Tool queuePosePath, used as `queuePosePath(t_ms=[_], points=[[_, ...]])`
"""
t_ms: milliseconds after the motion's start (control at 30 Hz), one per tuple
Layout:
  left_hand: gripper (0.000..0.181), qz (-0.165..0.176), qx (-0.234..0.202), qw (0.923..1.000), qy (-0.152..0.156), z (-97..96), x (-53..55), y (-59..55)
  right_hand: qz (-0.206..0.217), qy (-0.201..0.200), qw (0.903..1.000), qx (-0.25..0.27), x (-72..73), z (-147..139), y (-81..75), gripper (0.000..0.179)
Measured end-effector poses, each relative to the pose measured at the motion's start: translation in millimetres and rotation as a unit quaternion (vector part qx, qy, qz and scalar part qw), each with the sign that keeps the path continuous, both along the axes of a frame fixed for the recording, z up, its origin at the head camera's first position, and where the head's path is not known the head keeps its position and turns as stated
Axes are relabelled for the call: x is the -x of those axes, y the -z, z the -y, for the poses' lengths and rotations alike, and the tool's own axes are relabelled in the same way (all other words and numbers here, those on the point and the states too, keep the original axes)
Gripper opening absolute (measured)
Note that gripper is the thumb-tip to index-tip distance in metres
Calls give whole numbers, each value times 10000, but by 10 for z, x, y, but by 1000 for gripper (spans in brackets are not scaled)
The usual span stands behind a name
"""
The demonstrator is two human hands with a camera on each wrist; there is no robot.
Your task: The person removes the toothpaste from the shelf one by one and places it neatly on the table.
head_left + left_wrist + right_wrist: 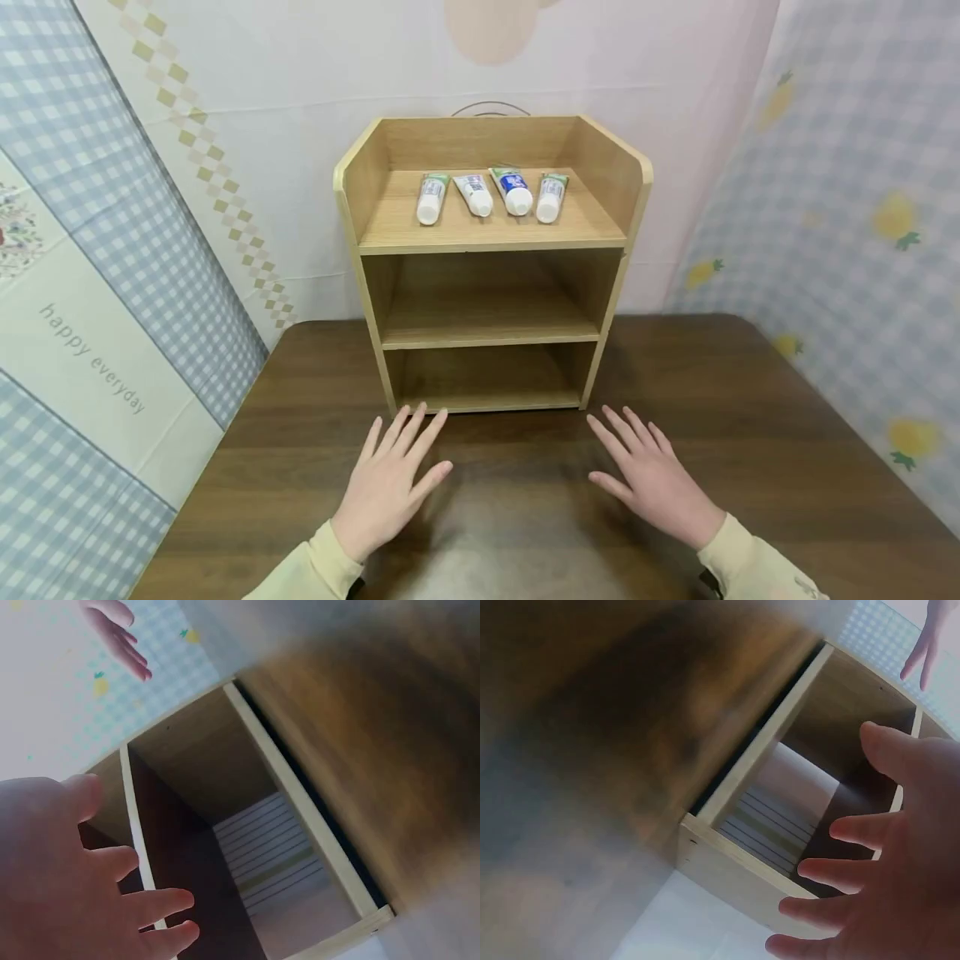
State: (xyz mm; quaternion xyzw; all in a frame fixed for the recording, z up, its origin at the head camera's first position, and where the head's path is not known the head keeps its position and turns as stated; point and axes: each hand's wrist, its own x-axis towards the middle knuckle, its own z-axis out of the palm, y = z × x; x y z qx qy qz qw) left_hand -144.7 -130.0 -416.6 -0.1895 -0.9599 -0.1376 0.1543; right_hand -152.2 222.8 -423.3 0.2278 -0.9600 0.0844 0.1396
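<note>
My left hand (390, 487) spreads its fingers in front of the left foot of a wooden shelf unit (491, 342), holding nothing. Opposite it, my right hand (654, 479) is likewise spread and bare, near the unit's right foot. On the top shelf lie a white and green tube (431, 200), a smaller white tube (475, 195), a blue and white tube (513, 192) and another white and green tube (552, 198), caps towards me. Both wrist views show the unit's lower compartments beyond the left hand (90, 892) and the right hand (900, 855).
The shelf unit stands at the back of a dark wooden table (517, 500). Behind it hangs a pale cloth (300, 108). Blue checked cloth (82, 150) hangs on the left, and a checked cloth with yellow fruit (847, 167) on the right.
</note>
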Motion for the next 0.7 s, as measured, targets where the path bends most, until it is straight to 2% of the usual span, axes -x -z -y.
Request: queuePosePath(t_ms=[200, 433, 700], points=[[66, -420, -125, 9990, -70, 80, 89, -79, -511, -51, 9987, 37, 70, 9, -87, 63], [68, -340, -489, 9982, -97, 163, 133, -224, -818, -253, 9961, 223, 141, 44, -176, 56], [71, -917, -917, 9913, -244, 211, 220, -419, -1122, -522, 9916, 370, 242, 181, -298, 59]])
